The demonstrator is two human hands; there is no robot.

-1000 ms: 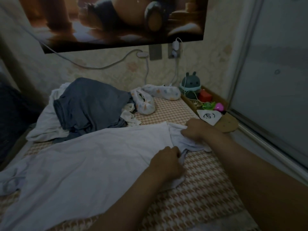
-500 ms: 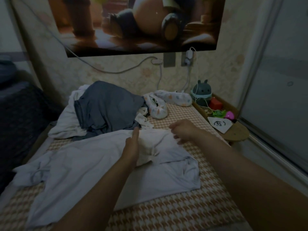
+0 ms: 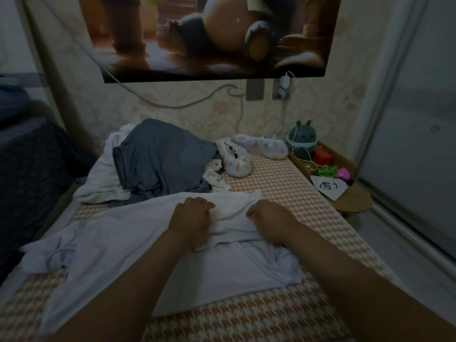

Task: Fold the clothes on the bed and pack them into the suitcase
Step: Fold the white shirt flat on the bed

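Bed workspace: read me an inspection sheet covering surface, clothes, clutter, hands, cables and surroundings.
Surface: bed with houndstooth cover, partly bare.
Job's things: pale shirt spread out, one side folded in; grey-blue garment heaped on white garment; suitcase not seen.
Clutter: patterned fabric pieces near the wall.
Grips: left hand and right hand both hold the pale shirt's fold.
Cables: white cable along the wall to a plug; charger in a socket.
Surroundings: poster; side table with toys.

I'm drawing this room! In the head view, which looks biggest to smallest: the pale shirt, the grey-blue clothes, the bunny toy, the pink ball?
pale shirt, largest
grey-blue clothes
bunny toy
pink ball, smallest
The shirt lies nearest the camera, so it looks extra big.
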